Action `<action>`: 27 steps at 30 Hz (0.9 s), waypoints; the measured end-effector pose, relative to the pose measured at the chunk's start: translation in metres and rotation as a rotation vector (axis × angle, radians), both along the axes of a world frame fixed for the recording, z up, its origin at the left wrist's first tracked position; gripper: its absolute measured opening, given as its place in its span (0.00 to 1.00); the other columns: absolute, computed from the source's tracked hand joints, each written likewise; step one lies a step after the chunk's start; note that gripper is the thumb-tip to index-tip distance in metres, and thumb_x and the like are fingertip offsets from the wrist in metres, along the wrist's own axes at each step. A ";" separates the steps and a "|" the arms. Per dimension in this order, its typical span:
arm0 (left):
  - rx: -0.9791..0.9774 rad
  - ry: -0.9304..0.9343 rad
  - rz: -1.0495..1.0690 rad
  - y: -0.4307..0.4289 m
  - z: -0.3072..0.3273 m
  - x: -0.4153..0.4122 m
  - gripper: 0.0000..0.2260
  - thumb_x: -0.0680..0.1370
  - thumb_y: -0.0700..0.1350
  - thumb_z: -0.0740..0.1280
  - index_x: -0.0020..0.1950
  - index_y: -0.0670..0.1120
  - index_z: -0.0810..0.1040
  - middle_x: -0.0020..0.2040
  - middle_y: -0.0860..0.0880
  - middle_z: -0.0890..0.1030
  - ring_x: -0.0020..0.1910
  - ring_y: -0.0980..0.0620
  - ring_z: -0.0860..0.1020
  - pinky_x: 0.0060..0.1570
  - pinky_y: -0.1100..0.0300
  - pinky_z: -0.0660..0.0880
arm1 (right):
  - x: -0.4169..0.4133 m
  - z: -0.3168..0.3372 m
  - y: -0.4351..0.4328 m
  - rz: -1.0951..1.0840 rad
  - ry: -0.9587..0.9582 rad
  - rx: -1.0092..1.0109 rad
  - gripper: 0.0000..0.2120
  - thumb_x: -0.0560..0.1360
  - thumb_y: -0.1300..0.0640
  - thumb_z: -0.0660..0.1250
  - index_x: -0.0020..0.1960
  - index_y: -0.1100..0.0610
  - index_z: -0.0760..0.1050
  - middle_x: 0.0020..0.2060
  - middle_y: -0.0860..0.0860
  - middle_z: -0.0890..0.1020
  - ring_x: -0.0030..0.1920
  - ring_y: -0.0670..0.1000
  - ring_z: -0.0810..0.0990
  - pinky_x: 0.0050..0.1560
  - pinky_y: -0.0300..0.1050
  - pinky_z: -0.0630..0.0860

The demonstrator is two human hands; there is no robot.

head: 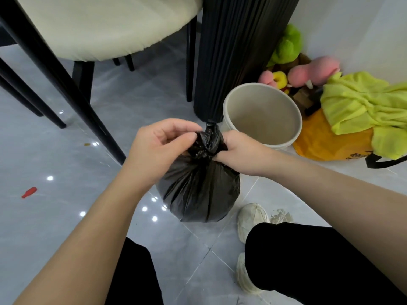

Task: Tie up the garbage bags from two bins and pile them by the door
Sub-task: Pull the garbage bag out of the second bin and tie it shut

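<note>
Floor: grey glossy tiles (55, 161), one small red object (29, 192) lying well to the left.
Count: one black garbage bag (198, 190), one beige bin (264, 119) with its bare inside showing, one cream chair (99, 25), one black fluted column (231, 51), one orange bag (326, 146).
Left grip (163, 148): thumb and fingertips pinch the garbage bag's twisted neck from the left.
Right grip (237, 150): fingers curled tight round the same neck from the right.
Bag position: neck between both grips, full body bulging below them, just in front of the bin; whether it rests on the floor cannot be told.
</note>
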State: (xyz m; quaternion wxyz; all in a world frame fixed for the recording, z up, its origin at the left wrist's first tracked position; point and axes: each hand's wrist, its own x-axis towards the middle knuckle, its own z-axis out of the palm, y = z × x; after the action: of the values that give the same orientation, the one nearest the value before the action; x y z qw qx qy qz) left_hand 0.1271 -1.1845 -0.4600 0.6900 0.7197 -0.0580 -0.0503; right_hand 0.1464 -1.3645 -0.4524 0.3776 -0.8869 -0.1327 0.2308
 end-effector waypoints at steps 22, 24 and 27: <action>0.473 -0.086 -0.052 -0.048 -0.055 0.000 0.10 0.74 0.35 0.60 0.43 0.50 0.69 0.37 0.58 0.69 0.44 0.52 0.70 0.60 0.48 0.66 | 0.016 0.037 0.011 -0.212 -0.128 0.046 0.21 0.79 0.58 0.58 0.29 0.53 0.57 0.13 0.43 0.63 0.19 0.43 0.61 0.22 0.34 0.58; 0.449 -0.079 -0.086 -0.044 -0.054 0.000 0.08 0.73 0.34 0.59 0.40 0.46 0.70 0.36 0.54 0.73 0.40 0.54 0.68 0.65 0.48 0.65 | 0.018 0.037 0.006 -0.173 -0.134 0.024 0.20 0.80 0.59 0.58 0.29 0.53 0.59 0.14 0.42 0.67 0.20 0.41 0.64 0.23 0.32 0.61; 0.401 -0.046 -0.077 -0.032 -0.054 0.005 0.10 0.69 0.36 0.56 0.34 0.49 0.71 0.34 0.50 0.75 0.41 0.51 0.72 0.63 0.46 0.66 | 0.016 0.038 0.002 -0.072 -0.178 -0.013 0.17 0.80 0.61 0.58 0.33 0.51 0.66 0.25 0.41 0.74 0.30 0.37 0.71 0.30 0.26 0.65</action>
State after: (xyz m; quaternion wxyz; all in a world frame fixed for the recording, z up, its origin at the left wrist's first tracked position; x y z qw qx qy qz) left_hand 0.1321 -1.2168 -0.5144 0.5291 0.8408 -0.0902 -0.0706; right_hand 0.1624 -1.3629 -0.4142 0.3668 -0.9104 -0.1325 0.1383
